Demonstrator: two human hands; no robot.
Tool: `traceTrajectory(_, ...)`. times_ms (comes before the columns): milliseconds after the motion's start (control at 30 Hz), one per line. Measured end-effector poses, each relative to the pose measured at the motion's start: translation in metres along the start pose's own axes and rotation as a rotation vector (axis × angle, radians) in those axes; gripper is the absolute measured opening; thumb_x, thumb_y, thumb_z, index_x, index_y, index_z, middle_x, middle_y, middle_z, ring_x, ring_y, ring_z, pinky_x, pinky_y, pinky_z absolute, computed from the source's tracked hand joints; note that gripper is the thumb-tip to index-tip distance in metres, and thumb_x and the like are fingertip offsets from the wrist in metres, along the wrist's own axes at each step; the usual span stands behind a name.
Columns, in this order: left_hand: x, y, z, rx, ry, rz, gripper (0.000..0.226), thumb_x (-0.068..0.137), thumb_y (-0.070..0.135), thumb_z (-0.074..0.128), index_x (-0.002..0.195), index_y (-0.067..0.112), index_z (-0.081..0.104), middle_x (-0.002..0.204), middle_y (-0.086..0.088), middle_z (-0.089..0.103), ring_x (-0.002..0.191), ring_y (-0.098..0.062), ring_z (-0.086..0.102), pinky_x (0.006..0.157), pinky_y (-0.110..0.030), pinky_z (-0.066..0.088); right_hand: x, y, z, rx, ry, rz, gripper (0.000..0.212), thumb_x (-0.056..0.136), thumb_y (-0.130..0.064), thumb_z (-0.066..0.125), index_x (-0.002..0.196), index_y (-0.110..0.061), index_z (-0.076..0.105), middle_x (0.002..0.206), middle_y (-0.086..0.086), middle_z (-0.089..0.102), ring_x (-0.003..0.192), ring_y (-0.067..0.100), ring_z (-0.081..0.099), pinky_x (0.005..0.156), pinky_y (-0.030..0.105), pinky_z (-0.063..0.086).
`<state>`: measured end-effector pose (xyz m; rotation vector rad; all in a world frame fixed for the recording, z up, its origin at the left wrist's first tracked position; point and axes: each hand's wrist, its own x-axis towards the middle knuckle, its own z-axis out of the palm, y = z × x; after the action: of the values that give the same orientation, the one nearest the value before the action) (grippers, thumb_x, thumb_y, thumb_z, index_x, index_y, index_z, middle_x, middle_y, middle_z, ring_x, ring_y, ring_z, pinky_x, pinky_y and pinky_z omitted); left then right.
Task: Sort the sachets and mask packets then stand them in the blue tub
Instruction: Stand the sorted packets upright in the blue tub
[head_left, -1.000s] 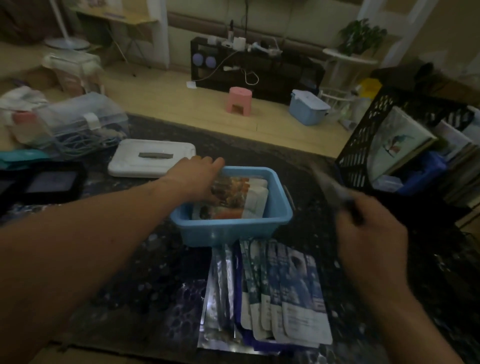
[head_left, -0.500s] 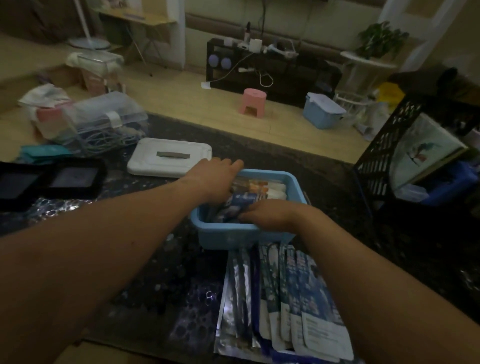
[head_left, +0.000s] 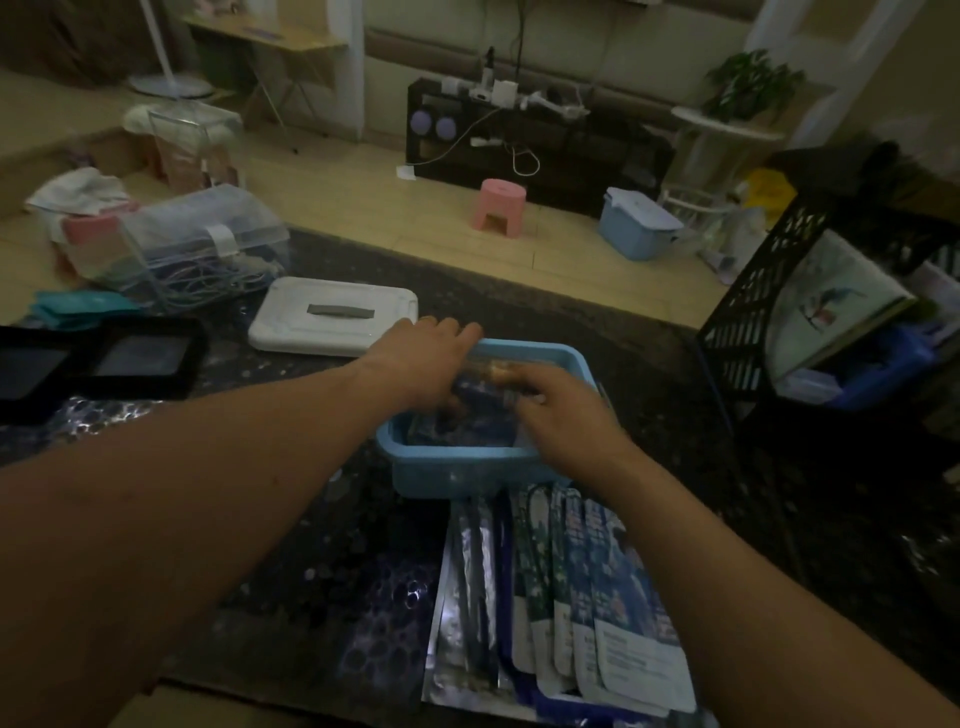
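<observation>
The blue tub stands on the dark table in front of me. Orange sachets stand along its far side, with a dark blue mask packet in front of them. My left hand reaches in from the left, fingers curled over the sachets and thumb down inside. From the right, my right hand grips the blue packet's end inside the tub. A fanned stack of blue mask packets and some silver packets lie on the table just in front of the tub.
A white lidded box sits left of the tub, behind it a clear case. A black tray lies at far left. A black mesh crate with books stands at right.
My right hand, which held a packet up at the right a second ago, has brought it into the tub and moved deeper. The left hand has stayed on the sachets.
</observation>
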<state>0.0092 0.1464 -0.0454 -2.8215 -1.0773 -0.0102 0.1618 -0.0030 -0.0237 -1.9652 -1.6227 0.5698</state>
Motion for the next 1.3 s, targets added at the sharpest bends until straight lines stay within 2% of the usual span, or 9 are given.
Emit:
traceTrajectory(100, 0.000, -0.002, 0.002, -0.022, 0.010, -0.001, 0.089, 0.080, 0.062, 0.080, 0.146, 0.027, 0.031, 0.135, -0.007, 0.055, 0.118, -0.030, 0.056, 0.094, -0.048, 0.049, -0.056, 0.011, -0.028, 0.170, 0.463, -0.003, 0.021, 0.103, -0.015, 0.058, 0.111, -0.029, 0.072, 0.104, -0.018, 0.068, 0.092, -0.010, 0.062, 0.069, 0.006, 0.045)
traceTrajectory(167, 0.001, 0.000, 0.004, -0.011, 0.007, -0.011, 0.090, 0.079, 0.065, 0.079, 0.146, 0.027, 0.031, 0.134, -0.007, 0.056, 0.117, -0.030, 0.057, 0.093, -0.047, 0.049, -0.094, 0.031, -0.045, 0.156, 0.555, 0.119, 0.017, 0.103, -0.017, 0.060, 0.106, -0.030, 0.071, 0.098, -0.016, 0.069, 0.088, -0.007, 0.064, 0.067, 0.011, 0.046)
traceTrajectory(267, 0.002, 0.002, 0.002, 0.008, -0.002, -0.016, 0.094, 0.077, 0.069, 0.079, 0.146, 0.026, 0.031, 0.134, -0.008, 0.056, 0.116, -0.032, 0.058, 0.089, -0.047, 0.049, -0.137, 0.065, -0.041, 0.066, 0.250, 0.501, 0.005, 0.100, -0.037, 0.067, 0.101, -0.033, 0.069, 0.096, -0.009, 0.072, 0.087, 0.007, 0.068, 0.080, 0.033, 0.058)
traceTrajectory(400, 0.002, 0.000, 0.001, 0.010, -0.025, -0.029, 0.097, 0.076, 0.071, 0.078, 0.147, 0.026, 0.031, 0.134, -0.008, 0.055, 0.117, -0.033, 0.057, 0.088, -0.047, 0.047, -0.161, 0.088, -0.003, -0.158, -0.096, 0.647, 0.067, 0.077, -0.084, 0.063, 0.106, -0.024, 0.067, 0.103, -0.004, 0.070, 0.091, 0.013, 0.067, 0.085, 0.038, 0.060)
traceTrajectory(500, 0.003, 0.001, -0.001, 0.000, -0.022, -0.034, 0.097, 0.074, 0.072, 0.079, 0.146, 0.028, 0.031, 0.133, -0.007, 0.056, 0.116, -0.032, 0.058, 0.089, -0.047, 0.049, -0.163, 0.078, 0.013, -0.234, -0.134, 0.636, 0.097, 0.068, -0.097, 0.049, 0.142, -0.035, 0.052, 0.134, -0.005, 0.059, 0.120, 0.018, 0.058, 0.100, 0.038, 0.052)
traceTrajectory(767, -0.002, 0.003, -0.005, -0.021, -0.012, -0.037, 0.094, 0.073, 0.070, 0.080, 0.143, 0.030, 0.032, 0.132, -0.006, 0.058, 0.113, -0.030, 0.058, 0.091, -0.047, 0.051, -0.161, 0.046, 0.021, -0.288, -0.064, 0.513, 0.065, 0.096, -0.050, 0.054, 0.154, -0.027, 0.037, 0.121, -0.003, 0.070, 0.095, 0.017, 0.066, 0.076, 0.033, 0.052)
traceTrajectory(967, -0.003, 0.002, -0.006, -0.016, -0.005, -0.041, 0.095, 0.073, 0.070, 0.079, 0.144, 0.030, 0.031, 0.132, -0.005, 0.058, 0.113, -0.029, 0.059, 0.089, -0.046, 0.049, -0.162, 0.038, 0.018, -0.322, -0.030, 0.456, 0.026, 0.101, -0.040, 0.054, 0.115, -0.023, 0.040, 0.085, -0.009, 0.062, 0.065, 0.010, 0.056, 0.053, 0.027, 0.042)
traceTrajectory(1100, -0.003, 0.003, -0.004, -0.011, 0.006, -0.038, 0.097, 0.073, 0.070, 0.079, 0.146, 0.028, 0.032, 0.131, -0.006, 0.058, 0.112, -0.029, 0.059, 0.088, -0.045, 0.049, -0.158, 0.051, 0.003, -0.168, 0.004, 0.568, 0.018, 0.100, -0.034, 0.055, 0.093, -0.018, 0.053, 0.079, 0.000, 0.064, 0.067, 0.013, 0.058, 0.056, 0.029, 0.040)
traceTrajectory(1300, -0.003, 0.002, -0.004, -0.009, 0.005, -0.038, 0.093, 0.073, 0.070, 0.079, 0.143, 0.028, 0.033, 0.128, -0.006, 0.058, 0.110, -0.029, 0.059, 0.086, -0.045, 0.050, -0.156, 0.076, -0.016, 0.093, 0.138, 0.750, 0.024, 0.100, -0.034, 0.064, 0.095, -0.011, 0.065, 0.088, 0.009, 0.066, 0.076, 0.021, 0.062, 0.064, 0.033, 0.043)
